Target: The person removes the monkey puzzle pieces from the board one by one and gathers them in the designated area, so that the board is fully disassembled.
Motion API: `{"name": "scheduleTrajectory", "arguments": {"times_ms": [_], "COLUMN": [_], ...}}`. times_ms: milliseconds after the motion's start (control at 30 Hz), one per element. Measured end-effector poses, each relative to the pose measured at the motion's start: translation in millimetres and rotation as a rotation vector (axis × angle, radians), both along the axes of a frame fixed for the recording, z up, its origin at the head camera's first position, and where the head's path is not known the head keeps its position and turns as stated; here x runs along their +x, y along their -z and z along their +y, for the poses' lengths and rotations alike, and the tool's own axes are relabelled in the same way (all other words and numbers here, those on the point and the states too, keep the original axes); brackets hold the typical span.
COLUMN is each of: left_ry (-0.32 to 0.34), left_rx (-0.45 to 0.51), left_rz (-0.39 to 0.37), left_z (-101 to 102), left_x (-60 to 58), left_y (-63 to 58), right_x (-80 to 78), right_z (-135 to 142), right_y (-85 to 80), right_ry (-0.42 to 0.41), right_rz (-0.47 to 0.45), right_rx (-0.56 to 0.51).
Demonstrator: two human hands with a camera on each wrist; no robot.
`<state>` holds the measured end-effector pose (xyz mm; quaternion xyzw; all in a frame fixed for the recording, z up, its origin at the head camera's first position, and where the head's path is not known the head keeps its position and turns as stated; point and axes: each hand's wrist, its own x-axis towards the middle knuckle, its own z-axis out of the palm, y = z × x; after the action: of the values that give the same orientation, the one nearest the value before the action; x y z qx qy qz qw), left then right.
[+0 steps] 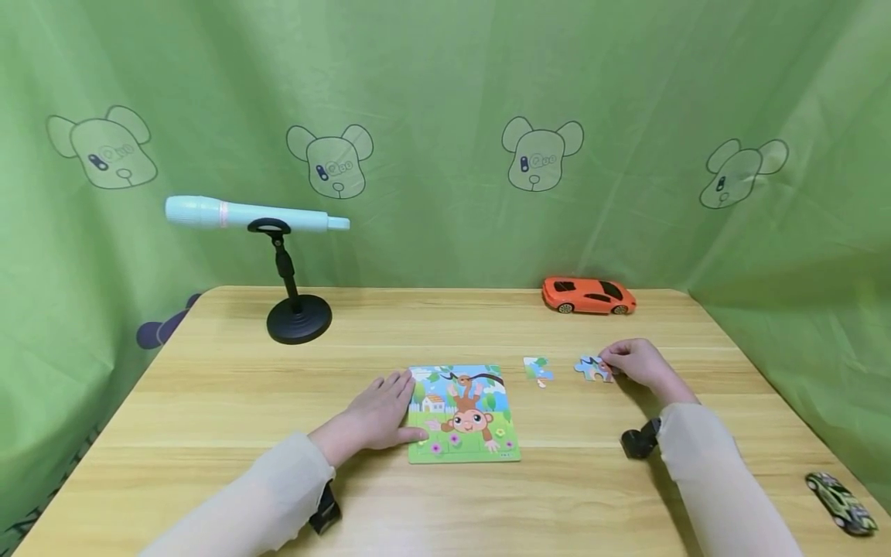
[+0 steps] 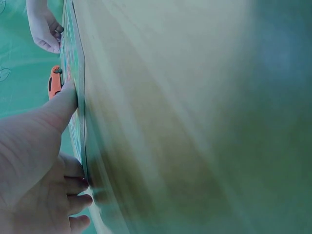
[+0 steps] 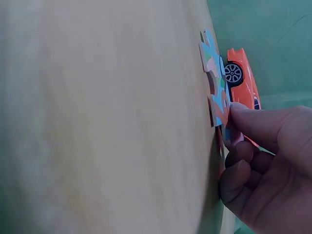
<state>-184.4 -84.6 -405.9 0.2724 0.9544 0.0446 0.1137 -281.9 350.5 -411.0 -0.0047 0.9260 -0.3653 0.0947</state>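
Note:
A square jigsaw puzzle (image 1: pixel 462 452) with a monkey hanging from a branch lies flat on the wooden table. My left hand (image 1: pixel 381 410) rests at its left side, thumb (image 2: pixel 66 100) over the picture and the other fingers along the edge. To the right, a jigsaw piece (image 1: pixel 594 369) with blue sky and an orange-brown patch is pinched between thumb and fingers of my right hand (image 1: pixel 635 362). The right wrist view shows this piece (image 3: pixel 222 105) tilted close over the tabletop. Between puzzle and right hand lies another jigsaw piece (image 1: pixel 537 367), green, white and blue.
An orange toy car (image 1: pixel 588 296) stands at the table's back right. At the back left, a black stand (image 1: pixel 299 319) carries a light blue toy microphone (image 1: pixel 244 216). A green patterned toy car (image 1: pixel 841 503) sits near the right edge. Green curtain (image 1: pixel 445 93) surrounds the table's back and sides.

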Motion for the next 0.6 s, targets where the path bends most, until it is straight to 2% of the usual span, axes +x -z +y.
{"name": "scheduleTrajectory", "arguments": {"times_ms": [433,600], "left_ry": [-0.001,-0.002], "left_rx": [-0.002,0.003], "left_rz": [-0.008,-0.011], "left_z": [1,0], "left_x": [0.1,0.2], "left_y": [0.1,0.1], "right_x": [0.3,3.1], "right_z": [0,-10], "right_y": [-3.8,-11.6], "right_ry": [-0.028,-0.051], "right_rz": [0.032,0.086], "right_rx": [0.014,0.038]}}
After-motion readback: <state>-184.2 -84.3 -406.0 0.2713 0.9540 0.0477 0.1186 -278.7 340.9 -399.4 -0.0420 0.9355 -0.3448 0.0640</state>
